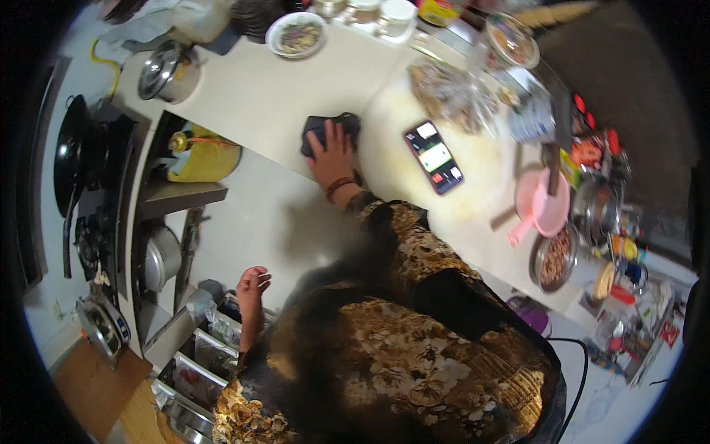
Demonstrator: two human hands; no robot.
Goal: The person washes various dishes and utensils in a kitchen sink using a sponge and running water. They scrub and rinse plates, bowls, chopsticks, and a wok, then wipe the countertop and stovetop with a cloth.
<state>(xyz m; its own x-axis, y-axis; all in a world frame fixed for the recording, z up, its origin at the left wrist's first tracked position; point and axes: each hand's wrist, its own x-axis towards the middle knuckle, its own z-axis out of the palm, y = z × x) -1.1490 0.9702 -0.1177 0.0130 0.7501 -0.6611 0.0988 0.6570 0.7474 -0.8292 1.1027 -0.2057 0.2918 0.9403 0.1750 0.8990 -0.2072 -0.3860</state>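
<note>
My right hand [334,147] presses down on a bunched black cloth [314,131] on the pale countertop [249,100]. Its fingers spread over the cloth, and a dark red bracelet circles the wrist. Off to the left, away from the counter, my left hand [253,280] hangs in the air with loosely curled fingers and nothing visible in them. A phone [434,157] with its screen lit lies on the counter to the right of the cloth. Beyond the phone rests a clear plastic bag [452,94] with brownish contents.
A lidded steel pot [169,72] and a white bowl of food [297,35] stand along the far side. At right are a pink ladle [546,205], a steel bowl of reddish pieces [554,258] and several jars. Below, a gas cylinder [208,155] and pull-out drawers [194,372] line the left.
</note>
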